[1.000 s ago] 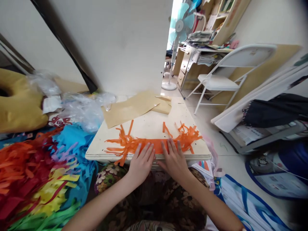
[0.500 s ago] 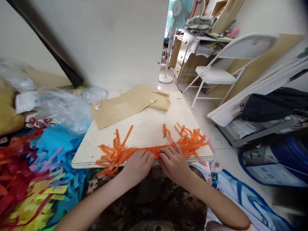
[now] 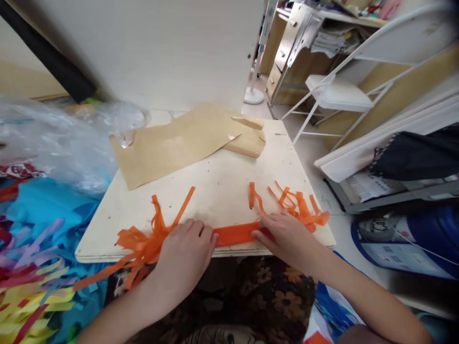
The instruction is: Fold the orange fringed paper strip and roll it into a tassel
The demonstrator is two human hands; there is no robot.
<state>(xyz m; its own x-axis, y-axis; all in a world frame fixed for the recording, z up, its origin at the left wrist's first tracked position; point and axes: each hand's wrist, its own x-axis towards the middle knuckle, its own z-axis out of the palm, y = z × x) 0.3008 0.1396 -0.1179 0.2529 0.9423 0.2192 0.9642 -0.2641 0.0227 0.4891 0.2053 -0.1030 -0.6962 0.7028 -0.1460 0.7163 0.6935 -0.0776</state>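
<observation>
On the head cam, the orange fringed paper point(image 3: 234, 235) runs along the near edge of the pale wooden board point(image 3: 218, 191), strips splaying out at both ends. Left hand point(image 3: 188, 253) has its fingers curled closed on the left part, right hand point(image 3: 287, 236) is pinching the other side thumb-to-fingers, and some brown paper point(image 3: 172, 148) sits farther back.

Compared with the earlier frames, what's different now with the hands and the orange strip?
The left hand has moved left and the right hand right along the orange strip, baring more of its middle. The left fingers, stretched flat at first, are now curled. Both hands remain on the strip. The brown paper still lies on the table; the chair stays put.
</observation>
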